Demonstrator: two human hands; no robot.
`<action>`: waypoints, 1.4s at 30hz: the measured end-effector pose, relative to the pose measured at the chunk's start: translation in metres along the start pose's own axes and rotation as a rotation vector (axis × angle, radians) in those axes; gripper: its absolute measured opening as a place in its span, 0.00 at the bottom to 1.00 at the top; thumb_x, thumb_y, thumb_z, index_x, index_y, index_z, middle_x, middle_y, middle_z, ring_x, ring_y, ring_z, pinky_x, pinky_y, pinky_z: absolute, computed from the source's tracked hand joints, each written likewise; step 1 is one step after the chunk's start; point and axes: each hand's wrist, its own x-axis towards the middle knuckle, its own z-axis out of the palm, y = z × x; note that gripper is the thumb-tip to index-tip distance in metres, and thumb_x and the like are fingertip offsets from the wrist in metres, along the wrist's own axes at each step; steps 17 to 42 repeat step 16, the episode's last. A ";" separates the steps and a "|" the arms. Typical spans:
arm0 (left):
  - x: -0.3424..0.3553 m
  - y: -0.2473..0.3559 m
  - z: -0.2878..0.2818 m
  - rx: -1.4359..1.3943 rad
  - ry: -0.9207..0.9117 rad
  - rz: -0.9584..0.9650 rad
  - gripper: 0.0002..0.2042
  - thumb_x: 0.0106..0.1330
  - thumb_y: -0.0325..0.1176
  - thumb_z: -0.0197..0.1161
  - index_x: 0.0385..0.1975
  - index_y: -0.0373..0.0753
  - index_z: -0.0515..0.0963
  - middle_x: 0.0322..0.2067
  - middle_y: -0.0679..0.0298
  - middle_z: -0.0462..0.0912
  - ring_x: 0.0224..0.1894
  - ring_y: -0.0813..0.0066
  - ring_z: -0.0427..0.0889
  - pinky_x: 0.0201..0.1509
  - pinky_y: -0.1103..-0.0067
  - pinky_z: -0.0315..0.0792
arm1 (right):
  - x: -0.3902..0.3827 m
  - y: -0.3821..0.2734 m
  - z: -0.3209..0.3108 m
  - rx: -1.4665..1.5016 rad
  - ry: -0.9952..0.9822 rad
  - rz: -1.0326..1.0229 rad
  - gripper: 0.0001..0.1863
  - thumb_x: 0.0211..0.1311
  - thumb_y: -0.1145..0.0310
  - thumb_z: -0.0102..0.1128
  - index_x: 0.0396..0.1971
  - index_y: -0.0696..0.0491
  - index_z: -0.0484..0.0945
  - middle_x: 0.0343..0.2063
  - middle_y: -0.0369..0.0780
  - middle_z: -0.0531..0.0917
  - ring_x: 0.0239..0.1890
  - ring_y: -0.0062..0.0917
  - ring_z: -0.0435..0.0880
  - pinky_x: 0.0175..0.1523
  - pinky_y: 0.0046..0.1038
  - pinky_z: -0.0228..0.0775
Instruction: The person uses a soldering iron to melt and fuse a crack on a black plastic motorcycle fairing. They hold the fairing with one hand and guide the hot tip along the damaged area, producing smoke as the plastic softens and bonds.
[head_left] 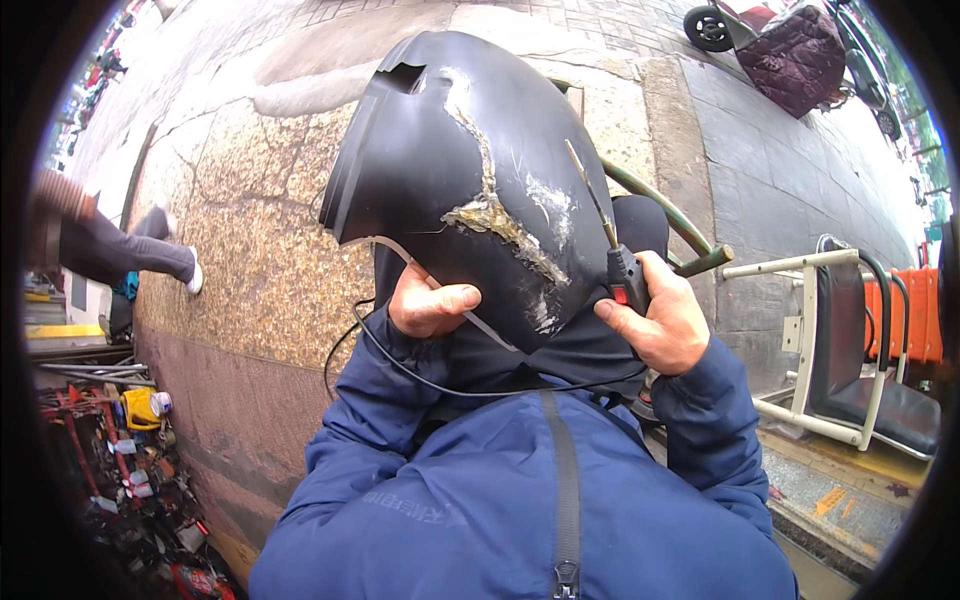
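A curved black plastic shell rests tilted over my lap. A rough, pale brown branching seam runs down its face, with whitish scuffs beside it. My left hand grips the shell's near edge, its thumb on top and the other fingers hidden beneath. Under that thumb passes a pale, translucent strip; I cannot tell whether it is loose or part of the shell. My right hand is closed round a soldering iron with a black handle and red switch. Its long metal tip points up and away, over the shell's right side.
A black cable loops across my lap. To the right stands a chair with a pale metal frame. Red and yellow clutter lies at lower left. A passer-by's legs show at left, and a parked scooter at far right.
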 end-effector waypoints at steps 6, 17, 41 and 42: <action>0.004 -0.023 0.004 -0.233 -0.095 -0.023 0.36 0.55 0.25 0.64 0.68 0.28 0.63 0.63 0.43 0.73 0.64 0.46 0.74 0.70 0.54 0.66 | -0.013 0.029 -0.007 0.080 0.010 0.030 0.17 0.62 0.69 0.72 0.43 0.56 0.72 0.27 0.32 0.74 0.26 0.15 0.71 0.32 0.22 0.67; 0.009 -0.031 0.019 -0.028 -0.016 -0.195 0.37 0.54 0.27 0.65 0.68 0.29 0.64 0.63 0.45 0.74 0.65 0.46 0.74 0.71 0.56 0.66 | -0.022 0.045 -0.009 0.111 0.000 0.130 0.20 0.58 0.65 0.73 0.43 0.57 0.74 0.28 0.42 0.80 0.31 0.28 0.78 0.42 0.31 0.72; 0.009 -0.031 0.019 -0.028 -0.016 -0.195 0.37 0.54 0.27 0.65 0.68 0.29 0.64 0.63 0.45 0.74 0.65 0.46 0.74 0.71 0.56 0.66 | -0.022 0.045 -0.009 0.111 0.000 0.130 0.20 0.58 0.65 0.73 0.43 0.57 0.74 0.28 0.42 0.80 0.31 0.28 0.78 0.42 0.31 0.72; 0.009 -0.031 0.019 -0.028 -0.016 -0.195 0.37 0.54 0.27 0.65 0.68 0.29 0.64 0.63 0.45 0.74 0.65 0.46 0.74 0.71 0.56 0.66 | -0.022 0.045 -0.009 0.111 0.000 0.130 0.20 0.58 0.65 0.73 0.43 0.57 0.74 0.28 0.42 0.80 0.31 0.28 0.78 0.42 0.31 0.72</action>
